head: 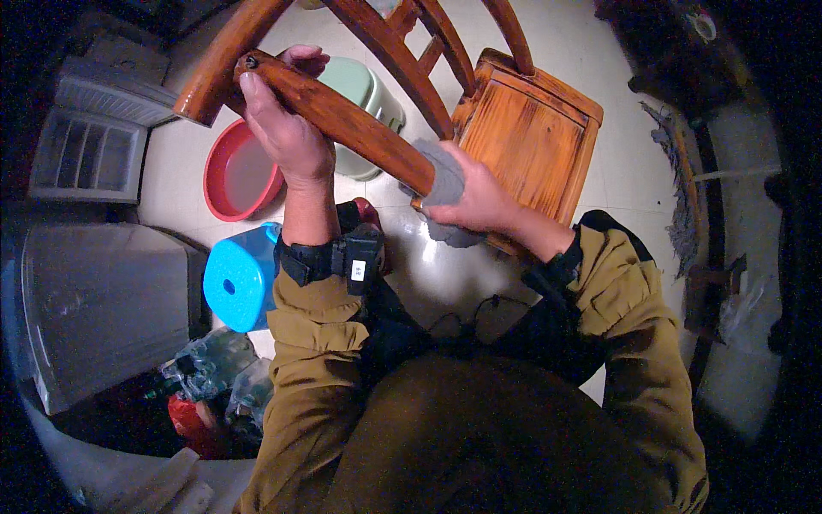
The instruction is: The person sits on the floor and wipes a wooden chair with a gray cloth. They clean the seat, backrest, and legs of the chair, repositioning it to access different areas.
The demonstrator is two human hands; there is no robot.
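A varnished brown wooden bar [353, 128] slants across in front of me, apparently part of the wooden chair. My left hand [289, 135] grips its upper end, thumb on the near side and fingertips showing past the far edge. A dark round spot, perhaps a hole or a screw, marks that end. At the lower end, my right hand [478, 193] presses a grey cloth [443, 173] around the bar, with some cloth hanging below the fingers. Behind it are the chair's seat panel [526, 141] and curved slats [398, 58]. How the bar joins the chair is hidden.
A red basin [241, 170] with cloudy liquid and a pale green lidded bin [379, 96] stand on the tiled floor. Left of my legs is a blue plastic stool [237, 276]. Plastic bags and bottles [212, 366] lie beside a grey cabinet-like box [109, 308].
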